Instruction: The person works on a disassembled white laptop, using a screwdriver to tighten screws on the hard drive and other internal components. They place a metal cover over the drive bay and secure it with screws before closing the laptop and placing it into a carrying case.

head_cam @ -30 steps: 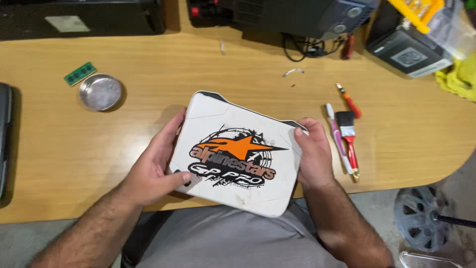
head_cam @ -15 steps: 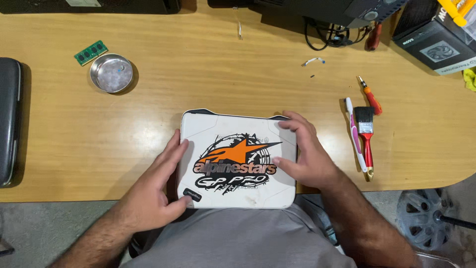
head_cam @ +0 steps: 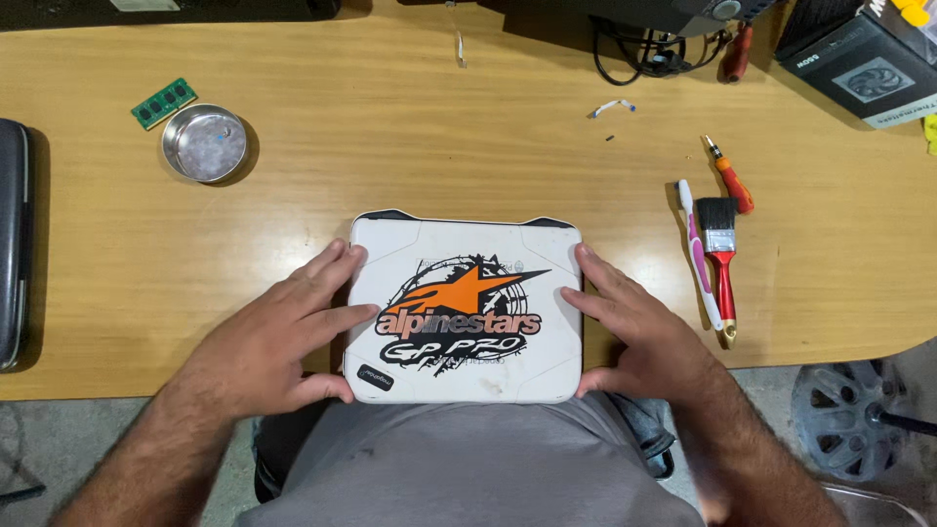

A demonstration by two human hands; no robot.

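Lying flat and closed at the wooden surface (head_cam: 488, 146) near edge: white laptop (head_cam: 465, 310) with orange sticker. Bracing its sides, left hand (head_cam: 278, 337) and right hand (head_cam: 634, 327), grips spread wide; lid not yet lifted.

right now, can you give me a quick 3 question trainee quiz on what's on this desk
1. True or false: both hands rest on the closed white laptop.
2. Which lies just right of the laptop? A) paintbrush B) scissors C) mug
3. What sits beside the round metal dish?

Key
1. True: left hand at its left edge, right hand at its right edge.
2. A, next to a toothbrush.
3. A green memory module.
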